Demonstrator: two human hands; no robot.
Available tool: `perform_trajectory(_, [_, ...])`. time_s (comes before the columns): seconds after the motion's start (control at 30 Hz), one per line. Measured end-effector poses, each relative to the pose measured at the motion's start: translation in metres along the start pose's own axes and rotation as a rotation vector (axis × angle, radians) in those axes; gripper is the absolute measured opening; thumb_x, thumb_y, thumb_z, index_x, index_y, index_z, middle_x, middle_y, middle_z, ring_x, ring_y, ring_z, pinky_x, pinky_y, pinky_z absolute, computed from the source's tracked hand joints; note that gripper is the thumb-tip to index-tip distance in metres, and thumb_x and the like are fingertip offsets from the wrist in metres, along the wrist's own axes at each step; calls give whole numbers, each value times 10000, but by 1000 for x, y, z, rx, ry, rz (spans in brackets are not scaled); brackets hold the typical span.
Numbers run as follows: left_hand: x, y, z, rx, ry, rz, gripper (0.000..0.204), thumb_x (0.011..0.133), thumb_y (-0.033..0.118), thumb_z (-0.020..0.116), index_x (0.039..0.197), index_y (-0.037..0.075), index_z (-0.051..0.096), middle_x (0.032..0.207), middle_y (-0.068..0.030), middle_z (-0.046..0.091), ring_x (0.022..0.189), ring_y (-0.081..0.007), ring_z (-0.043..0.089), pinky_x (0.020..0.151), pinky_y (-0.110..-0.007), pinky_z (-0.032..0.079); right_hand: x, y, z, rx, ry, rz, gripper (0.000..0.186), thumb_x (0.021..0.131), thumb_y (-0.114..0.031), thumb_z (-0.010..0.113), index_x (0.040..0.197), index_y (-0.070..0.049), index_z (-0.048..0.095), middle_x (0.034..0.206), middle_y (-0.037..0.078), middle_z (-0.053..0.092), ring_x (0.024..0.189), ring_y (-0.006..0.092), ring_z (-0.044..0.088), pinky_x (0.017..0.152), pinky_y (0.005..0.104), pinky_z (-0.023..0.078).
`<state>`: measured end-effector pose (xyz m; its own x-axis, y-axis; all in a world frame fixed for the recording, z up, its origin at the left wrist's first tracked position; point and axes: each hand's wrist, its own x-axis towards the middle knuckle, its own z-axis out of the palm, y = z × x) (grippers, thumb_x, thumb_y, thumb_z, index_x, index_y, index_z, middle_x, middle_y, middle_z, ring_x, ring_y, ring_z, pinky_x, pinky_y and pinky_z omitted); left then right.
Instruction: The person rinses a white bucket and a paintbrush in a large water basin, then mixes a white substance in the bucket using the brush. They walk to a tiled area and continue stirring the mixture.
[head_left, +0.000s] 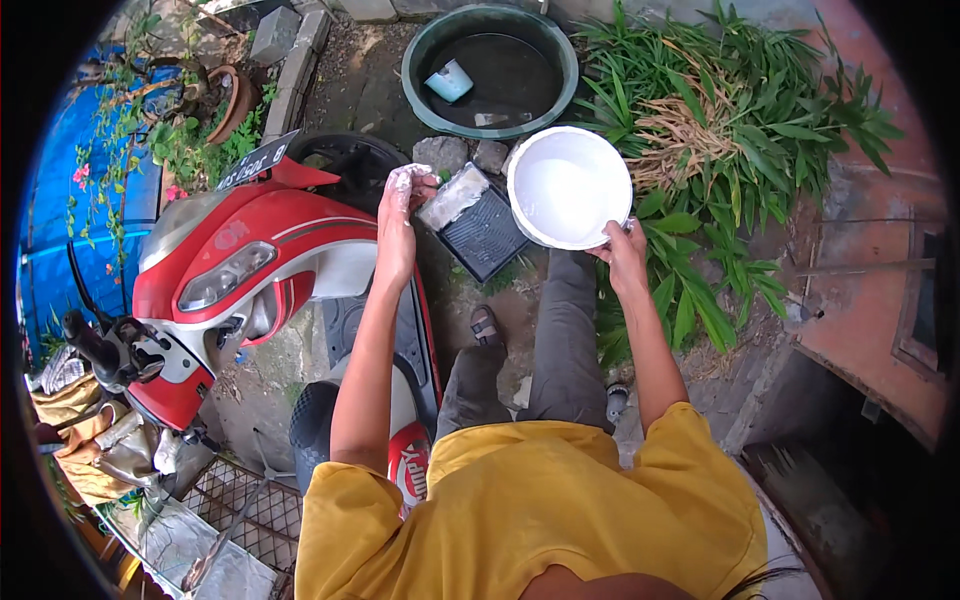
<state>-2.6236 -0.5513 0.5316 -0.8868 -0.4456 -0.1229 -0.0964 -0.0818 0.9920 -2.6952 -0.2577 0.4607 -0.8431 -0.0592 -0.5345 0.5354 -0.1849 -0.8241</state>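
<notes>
Scooter (250, 260) beside tray (478, 222), apparently.

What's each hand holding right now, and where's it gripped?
The right hand grips the white bucket by its near rim. The left hand, coated in white, is closed; whether it holds anything cannot be told.

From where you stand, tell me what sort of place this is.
Probably a home yard outdoors: a parked red scooter, leafy plants and a water basin stand on bare ground.
</notes>
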Motion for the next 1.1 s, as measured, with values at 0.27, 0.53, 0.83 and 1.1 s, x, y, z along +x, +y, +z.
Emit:
perform_trajectory(0.27, [274,-77,82,-145,-76,-134,431,971,396,255,1048,46,494,1025,-77,551,996,-175,524,925,-334,371,258,-11,52,-132,-5,75,199,775,-46,567,905,19,430,805,122,566,558,171,599,473,295,547])
perform_trajectory(0.53, [571,-129,241,1115,-274,1091,275,822,245,568,1026,66,526,979,-76,531,923,-257,504,861,-376,394,441,-20,80,-364,-121,-27,262,705,-61,612,889,18,443,749,81,539,652,142,581,492,274,526])
perform_trajectory(0.83, [706,-232,290,1451,-744,1300,339,873,278,516,1168,120,464,1127,-46,487,1003,-202,501,824,-302,469,569,-16,116,-113,-183,131,271,711,-50,589,906,49,430,802,139,558,600,192,612,450,296,553])
perform_trajectory(1.1, [703,-229,306,1360,-565,1020,373,886,322,500,1171,81,496,1113,-160,506,962,-304,531,774,-383,475,624,29,122,32,-133,274,295,764,-88,573,970,36,402,836,142,557,632,179,600,595,346,570])
